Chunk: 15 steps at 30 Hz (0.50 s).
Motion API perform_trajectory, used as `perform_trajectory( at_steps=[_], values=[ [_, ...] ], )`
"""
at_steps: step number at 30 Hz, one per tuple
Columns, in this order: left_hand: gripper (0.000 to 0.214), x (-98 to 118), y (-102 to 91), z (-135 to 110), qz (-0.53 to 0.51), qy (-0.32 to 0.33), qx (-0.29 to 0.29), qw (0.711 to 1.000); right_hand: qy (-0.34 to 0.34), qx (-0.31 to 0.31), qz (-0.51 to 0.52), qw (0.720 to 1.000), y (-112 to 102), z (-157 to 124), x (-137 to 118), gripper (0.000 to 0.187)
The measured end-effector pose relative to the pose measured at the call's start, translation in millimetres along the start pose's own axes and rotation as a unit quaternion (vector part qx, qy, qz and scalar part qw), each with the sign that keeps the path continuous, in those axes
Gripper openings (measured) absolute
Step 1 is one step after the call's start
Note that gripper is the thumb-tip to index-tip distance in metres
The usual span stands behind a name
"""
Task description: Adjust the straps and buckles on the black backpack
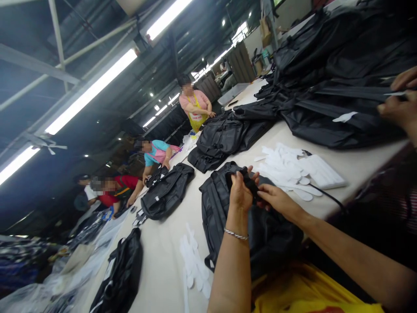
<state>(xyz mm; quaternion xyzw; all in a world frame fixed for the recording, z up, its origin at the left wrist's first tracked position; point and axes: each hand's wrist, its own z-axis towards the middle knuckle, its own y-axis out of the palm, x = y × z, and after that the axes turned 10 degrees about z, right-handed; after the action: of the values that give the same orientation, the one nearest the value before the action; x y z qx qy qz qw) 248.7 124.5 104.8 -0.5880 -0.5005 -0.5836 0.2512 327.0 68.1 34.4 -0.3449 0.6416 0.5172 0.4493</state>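
Both hands meet over a black backpack lying at about six o'clock on the long pale table. Left hand, a thin silver bracelet on its wrist, is closed round a black strap piece at the top of the bag; right hand comes in from four o'clock with its fingers pinched on the same piece, the two hands touching. Just which part of the strap or buckle they grip is too dark to tell.

At two o'clock from the hands lies a scatter of white paper shapes beside a flat white stack, with a black cord trailing past them. More white cut-outs lie at seven o'clock on the bare table. Further along the surface — toward nine and ten o'clock — other black backpacks lie singly, and a big heap of black bags fills the one o'clock corner, where another person's hands work at the edge of the frame.

Three more people stand or lean along the far side of the table — one in a yellow apron, one in a teal top, one in red. Overhead, long fluorescent tubes run under a dark ceiling of steel beams and ducts
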Motion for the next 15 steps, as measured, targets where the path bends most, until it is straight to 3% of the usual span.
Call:
perform_trajectory(
  at_steps=[4, 11, 15],
  values=[
    [0.054, -4.3, -15.0, 3.6, 0.011, 0.070, -0.045, 0.996, 0.014, -0.004, 0.006, 1.000, 6.1, 12.0, -7.7, 0.013],
    [0.029, -12.8, -40.0, 15.7, 0.051, 0.026, 0.032, 0.998, 0.055, -0.002, -0.016, 0.998, 25.4, 19.7, 3.6, 0.009],
    [0.035, 1.1, -41.5, 2.5, 0.065, 0.054, 0.003, 0.996, 0.047, -0.039, 0.024, 0.998, 30.4, 18.3, 9.0, 0.012]
  ],
)
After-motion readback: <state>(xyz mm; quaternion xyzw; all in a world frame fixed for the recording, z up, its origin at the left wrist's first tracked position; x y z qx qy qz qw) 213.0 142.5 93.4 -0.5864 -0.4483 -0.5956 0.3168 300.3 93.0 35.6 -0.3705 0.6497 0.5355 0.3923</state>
